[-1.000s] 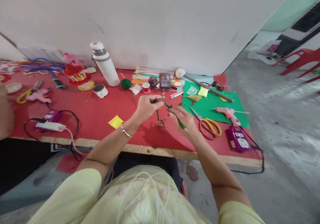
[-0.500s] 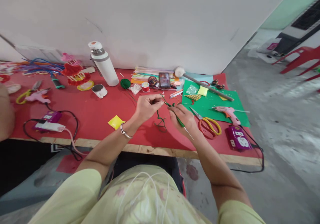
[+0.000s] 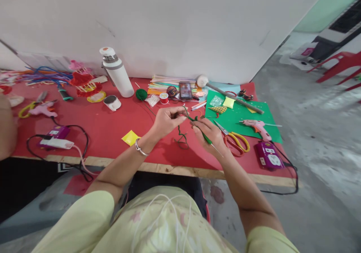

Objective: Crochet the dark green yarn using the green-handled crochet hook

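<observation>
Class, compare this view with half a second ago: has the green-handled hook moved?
Yes: judged against the scissors, which lie still, the hook in the right hand has swung slightly rightward, its bare end nearer them.

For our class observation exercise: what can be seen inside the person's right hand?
The right hand holds a tool, its green handle and thin metal shaft showing. Green yarn shows just in front. The palm side, and whatever it covers, cannot be seen.

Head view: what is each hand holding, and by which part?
The right hand holds a thin, green-handled metal tool by its handle; the left hand pinches dark green yarn near the tool's front end.
</observation>
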`<state>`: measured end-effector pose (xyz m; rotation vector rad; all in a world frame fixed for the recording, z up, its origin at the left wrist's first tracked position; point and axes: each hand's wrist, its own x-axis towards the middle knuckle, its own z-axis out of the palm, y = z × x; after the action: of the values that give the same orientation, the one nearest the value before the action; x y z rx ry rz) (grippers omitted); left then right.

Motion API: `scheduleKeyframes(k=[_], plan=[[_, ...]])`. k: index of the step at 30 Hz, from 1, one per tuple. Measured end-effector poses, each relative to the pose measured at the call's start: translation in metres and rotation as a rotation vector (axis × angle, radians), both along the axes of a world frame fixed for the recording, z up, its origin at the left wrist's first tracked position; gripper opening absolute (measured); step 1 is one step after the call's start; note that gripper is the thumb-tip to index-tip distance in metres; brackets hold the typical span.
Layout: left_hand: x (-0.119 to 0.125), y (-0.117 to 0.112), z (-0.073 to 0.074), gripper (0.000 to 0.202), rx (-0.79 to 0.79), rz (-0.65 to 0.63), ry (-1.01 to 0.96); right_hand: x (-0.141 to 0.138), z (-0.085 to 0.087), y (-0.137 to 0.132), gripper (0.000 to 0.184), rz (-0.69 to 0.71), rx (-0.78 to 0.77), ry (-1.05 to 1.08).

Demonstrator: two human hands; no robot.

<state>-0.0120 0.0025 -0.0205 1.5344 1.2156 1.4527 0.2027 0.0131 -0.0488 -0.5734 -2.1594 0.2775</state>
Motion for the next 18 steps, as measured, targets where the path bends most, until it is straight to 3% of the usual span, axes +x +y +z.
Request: scheduleKeyframes(k=[4,18], plan=[[0.000,0.001,0.000,0.018,-0.002,-0.042,-0.030,0.000,0.004,-0.001,0.026,0.019,0.002,0.003],[0.005,0.000,-0.011,0.019,0.008,0.108,-0.007,-0.003,0.007,0.000,0.025,-0.065,0.015,-0.022]])
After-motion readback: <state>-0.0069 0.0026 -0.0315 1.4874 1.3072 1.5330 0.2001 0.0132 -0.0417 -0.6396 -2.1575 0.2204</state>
